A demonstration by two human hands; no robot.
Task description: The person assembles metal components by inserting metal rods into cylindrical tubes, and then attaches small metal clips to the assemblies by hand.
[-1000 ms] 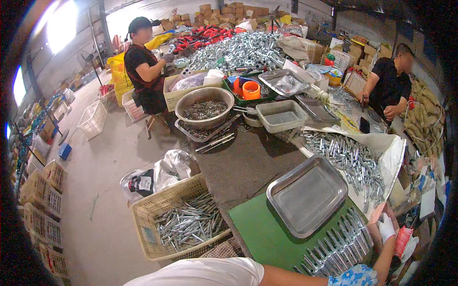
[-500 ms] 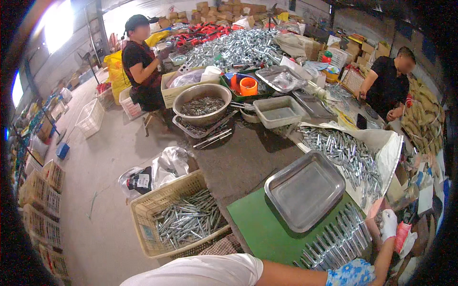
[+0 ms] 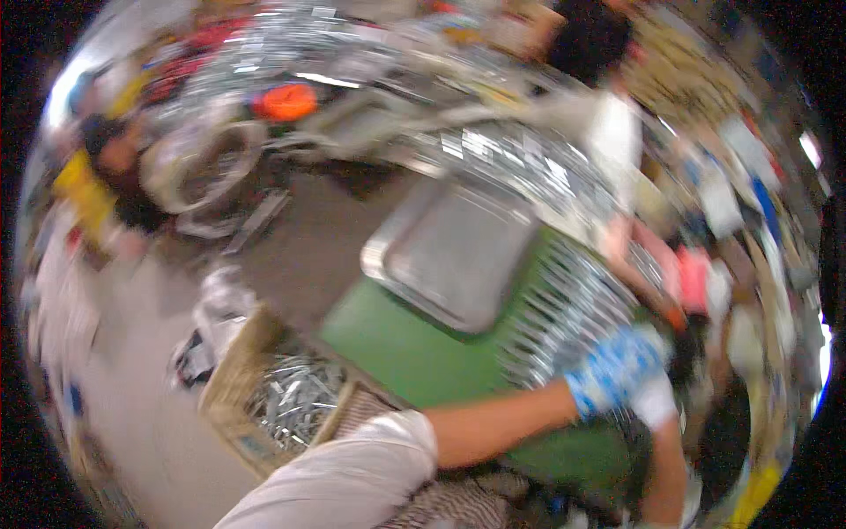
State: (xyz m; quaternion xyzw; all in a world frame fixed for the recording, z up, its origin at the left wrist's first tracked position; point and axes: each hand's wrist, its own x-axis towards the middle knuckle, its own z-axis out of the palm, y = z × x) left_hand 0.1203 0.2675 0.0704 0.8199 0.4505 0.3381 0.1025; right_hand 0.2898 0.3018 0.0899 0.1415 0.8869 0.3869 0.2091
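Observation:
My left hand, in a white glove with a blue pattern, reaches over the near right end of a row of silver metal rods. Close against it is my right hand in a plain white glove, partly covered by the left. Motion smears both hands, and their fingers cannot be made out. The rods lie side by side on a green board. Beyond them, a shallow metal tray rests on the board. A pink open box with small grey pieces stands right of the rods.
A beige crate of metal rods stands at the lower left. Heaped metal parts lie behind the tray. A large bowl is at the far left. One person is at the upper right, another at the left.
The view has swung, shifting the scene leftward and blurring it. My right hand has left the pink box and come beside my left hand. My left arm now extends over the rods.

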